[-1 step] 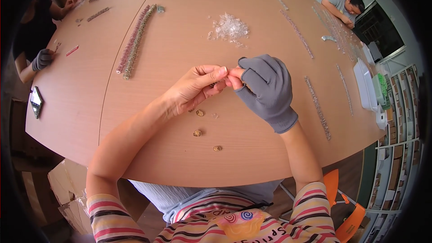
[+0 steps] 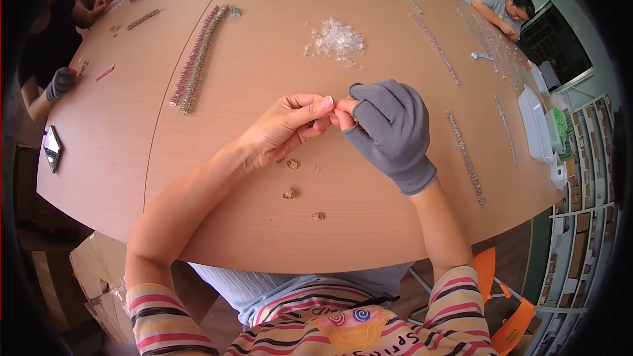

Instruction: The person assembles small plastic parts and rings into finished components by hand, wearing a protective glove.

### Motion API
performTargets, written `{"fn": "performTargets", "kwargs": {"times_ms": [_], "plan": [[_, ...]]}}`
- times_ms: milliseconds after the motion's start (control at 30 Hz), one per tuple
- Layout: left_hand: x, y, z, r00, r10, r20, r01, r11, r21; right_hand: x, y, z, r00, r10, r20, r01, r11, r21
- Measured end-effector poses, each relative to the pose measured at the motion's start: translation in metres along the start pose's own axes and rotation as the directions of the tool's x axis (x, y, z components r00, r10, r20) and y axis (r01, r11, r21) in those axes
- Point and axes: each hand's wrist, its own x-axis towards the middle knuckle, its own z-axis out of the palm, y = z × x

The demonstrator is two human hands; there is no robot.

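Over the middle of the table, my bare left hand (image 2: 297, 122) and my right hand (image 2: 392, 132) meet at the fingertips. The right one wears a grey glove that leaves the thumb and index tips bare. Both are closed in a pinch, and whatever lies between the tips is too small or hidden to name. Below my left hand sit several small gold-brown bead-like pieces, among them one nearest the hand (image 2: 293, 164), a second piece (image 2: 289, 194) and a third piece (image 2: 318, 216). A tiny clear piece (image 2: 315, 168) lies beside them.
A heap of clear small pieces (image 2: 337, 38) lies beyond my hands. Long strands of rings, pink (image 2: 191, 59) and grey-green (image 2: 201, 62), lie left; a silvery strand (image 2: 465, 158) lies right. White bins (image 2: 534, 125) stand at the right edge. Two people work at the far sides.
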Motion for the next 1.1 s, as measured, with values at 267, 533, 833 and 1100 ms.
{"fn": "performTargets", "kwargs": {"times_ms": [267,533,833,1100], "plan": [[-0.003,0.005,0.012,0.997,0.067,-0.034,-0.064,0.994,0.094,0.003,-0.002,0.01,0.999,0.013,-0.035,-0.015,0.997,-0.07],[-0.002,0.001,0.015,0.988,0.065,-0.137,-0.065,0.998,0.001,-0.003,-0.004,0.007,0.992,0.122,-0.022,-0.123,0.992,-0.039],[0.002,0.012,0.002,0.968,0.134,-0.215,-0.162,0.979,-0.123,-0.025,0.044,0.013,0.867,0.478,0.143,-0.458,0.876,-0.151],[0.008,0.023,-0.031,0.824,0.273,-0.496,-0.416,0.886,-0.204,-0.001,-0.023,0.032,0.841,0.105,0.531,-0.406,0.772,0.49]]}}
